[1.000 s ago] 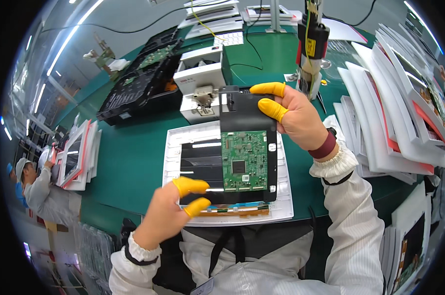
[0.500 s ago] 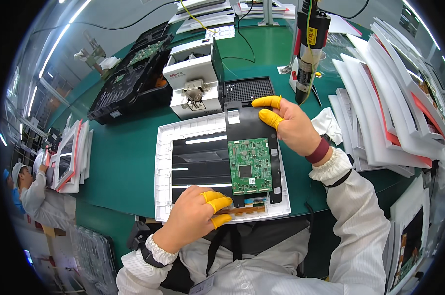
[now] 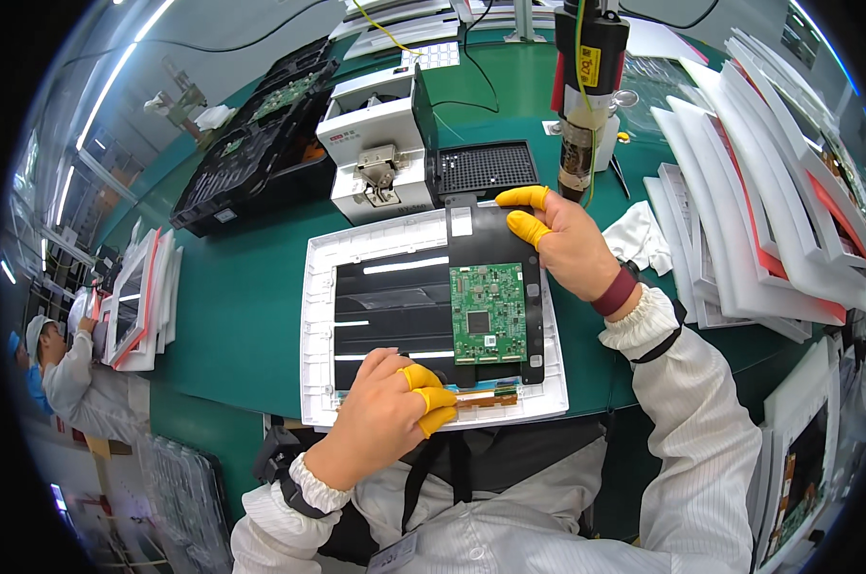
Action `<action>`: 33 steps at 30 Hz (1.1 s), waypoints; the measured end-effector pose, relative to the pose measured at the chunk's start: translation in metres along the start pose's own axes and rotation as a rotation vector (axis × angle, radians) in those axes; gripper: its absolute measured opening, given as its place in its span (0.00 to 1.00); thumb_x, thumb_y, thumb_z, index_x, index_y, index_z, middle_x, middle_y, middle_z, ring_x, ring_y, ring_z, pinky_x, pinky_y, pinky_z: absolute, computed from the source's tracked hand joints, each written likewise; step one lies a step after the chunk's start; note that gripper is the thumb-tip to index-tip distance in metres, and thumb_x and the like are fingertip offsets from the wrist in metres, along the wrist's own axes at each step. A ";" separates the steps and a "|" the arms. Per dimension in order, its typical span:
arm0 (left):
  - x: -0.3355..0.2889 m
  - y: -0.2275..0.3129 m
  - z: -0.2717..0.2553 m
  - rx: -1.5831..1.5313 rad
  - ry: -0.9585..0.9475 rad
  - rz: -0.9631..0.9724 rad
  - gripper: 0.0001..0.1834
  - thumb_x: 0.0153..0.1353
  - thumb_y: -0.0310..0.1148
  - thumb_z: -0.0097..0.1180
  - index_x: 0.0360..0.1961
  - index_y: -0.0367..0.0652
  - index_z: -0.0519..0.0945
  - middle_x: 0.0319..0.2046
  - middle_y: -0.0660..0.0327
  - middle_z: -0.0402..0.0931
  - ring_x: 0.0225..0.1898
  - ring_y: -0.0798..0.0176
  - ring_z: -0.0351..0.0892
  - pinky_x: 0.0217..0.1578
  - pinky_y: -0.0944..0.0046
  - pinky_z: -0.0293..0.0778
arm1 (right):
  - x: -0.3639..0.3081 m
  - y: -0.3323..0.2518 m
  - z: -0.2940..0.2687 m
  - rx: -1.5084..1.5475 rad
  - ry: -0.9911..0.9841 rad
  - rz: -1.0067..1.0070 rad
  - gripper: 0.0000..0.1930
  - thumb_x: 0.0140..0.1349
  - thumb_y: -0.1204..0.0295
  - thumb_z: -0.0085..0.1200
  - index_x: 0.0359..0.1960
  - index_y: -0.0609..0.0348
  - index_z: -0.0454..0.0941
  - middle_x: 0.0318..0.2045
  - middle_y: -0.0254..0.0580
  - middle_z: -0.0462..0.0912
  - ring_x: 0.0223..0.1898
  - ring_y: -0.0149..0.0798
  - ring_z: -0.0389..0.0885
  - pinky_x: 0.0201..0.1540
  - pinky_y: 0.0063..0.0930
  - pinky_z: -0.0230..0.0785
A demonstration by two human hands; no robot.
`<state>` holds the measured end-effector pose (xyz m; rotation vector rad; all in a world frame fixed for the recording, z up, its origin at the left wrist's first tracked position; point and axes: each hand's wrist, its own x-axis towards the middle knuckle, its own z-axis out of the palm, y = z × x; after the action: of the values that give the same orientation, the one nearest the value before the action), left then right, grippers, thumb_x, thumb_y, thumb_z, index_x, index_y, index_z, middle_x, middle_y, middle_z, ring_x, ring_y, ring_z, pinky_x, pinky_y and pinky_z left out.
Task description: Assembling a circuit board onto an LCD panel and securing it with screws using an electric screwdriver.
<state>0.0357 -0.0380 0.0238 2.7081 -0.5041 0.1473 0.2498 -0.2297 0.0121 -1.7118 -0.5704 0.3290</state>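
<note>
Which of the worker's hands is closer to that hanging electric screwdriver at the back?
The right hand. Its yellow-capped fingertips sit just below the hanging screwdriver, at the panel's far edge. The left hand is at the panel's near edge, much farther away.

Both hands (image 3: 385, 421) (image 3: 567, 244) flat, fingers extended

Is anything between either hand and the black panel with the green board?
Nothing visible. The left hand already rests on the near edge of the black panel, by the orange flex strip. The right hand touches its far right corner.
</note>
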 end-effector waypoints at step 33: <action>0.000 -0.002 0.006 -0.060 -0.132 -0.157 0.06 0.57 0.25 0.61 0.36 0.39 0.84 0.36 0.57 0.75 0.45 0.52 0.71 0.68 0.38 0.50 | -0.004 -0.009 0.006 -0.136 -0.080 0.063 0.13 0.67 0.71 0.55 0.52 0.60 0.78 0.32 0.33 0.79 0.27 0.24 0.72 0.30 0.19 0.66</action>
<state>0.0362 -0.0385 0.0177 2.6968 -0.3251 -0.0883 0.2414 -0.2255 0.0191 -1.8573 -0.6096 0.4136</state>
